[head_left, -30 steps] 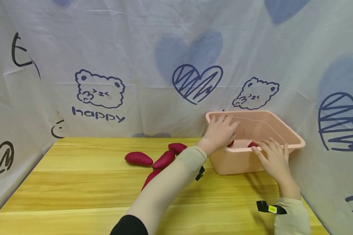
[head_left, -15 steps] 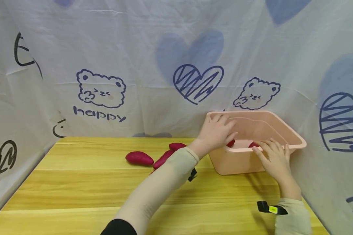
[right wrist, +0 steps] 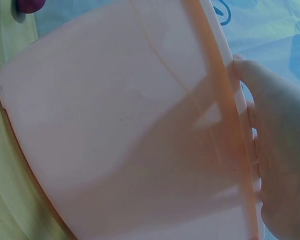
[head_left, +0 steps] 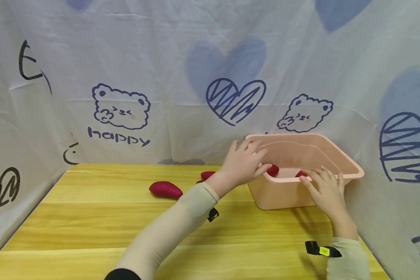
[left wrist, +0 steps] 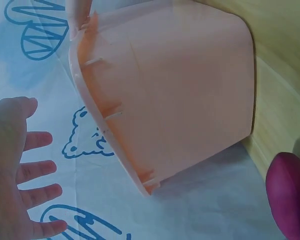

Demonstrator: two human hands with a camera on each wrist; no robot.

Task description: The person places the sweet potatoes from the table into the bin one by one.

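- Beyond the fingers hangs a white cloth with blue drawings [head_left: 178, 120]; beneath them spreads a yellow wood-grain surface [head_left: 91, 229].
- The beige left sleeve [head_left: 168, 233] partly hides dark red, tapered tubers [head_left: 165, 189] left of the left fingers.
- The left hand [head_left: 243, 165], fingers spread and holding nothing, is near the pink plastic bin [head_left: 283, 194].
- The right hand [head_left: 325, 194] grips its near rim; inside, tubers lie just right of the left fingers and beside the right.

Pale cloth backdrop [head_left: 175, 62], creased; blue hearts [head_left: 236, 101], bear drawings [head_left: 121, 107], "happy" lettering [head_left: 118, 136]. Yellow wood-grain tabletop [head_left: 73, 225].
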